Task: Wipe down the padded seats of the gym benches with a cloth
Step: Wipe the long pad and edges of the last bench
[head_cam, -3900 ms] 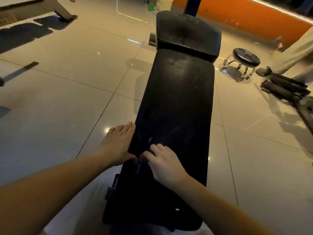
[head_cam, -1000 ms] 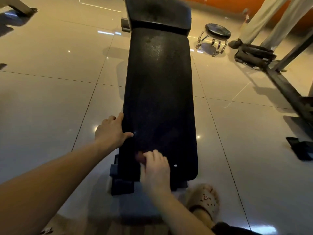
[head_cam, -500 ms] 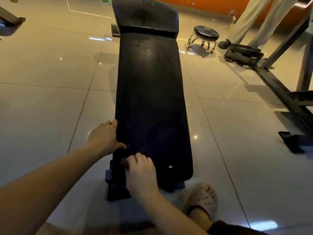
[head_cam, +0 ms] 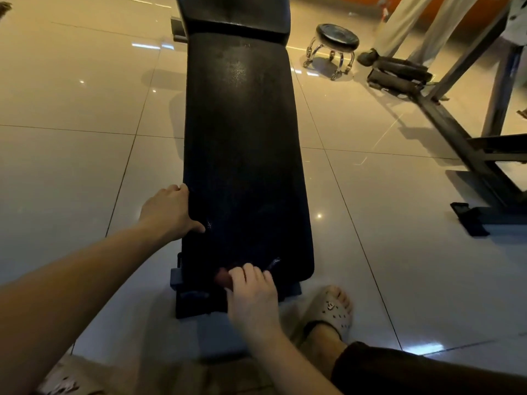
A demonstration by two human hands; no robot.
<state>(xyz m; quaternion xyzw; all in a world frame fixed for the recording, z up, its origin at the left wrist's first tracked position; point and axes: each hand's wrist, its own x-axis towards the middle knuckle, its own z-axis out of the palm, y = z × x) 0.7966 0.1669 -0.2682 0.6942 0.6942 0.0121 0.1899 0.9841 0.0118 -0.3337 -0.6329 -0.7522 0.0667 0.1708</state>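
Right hand [head_cam: 252, 297], cloth [head_cam: 223, 276] nearer bench [head_cam: 242, 138] end

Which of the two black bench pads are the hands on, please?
The long near pad: the left hand holds its left edge and the right hand rests at its near end; the shorter far pad is untouched.
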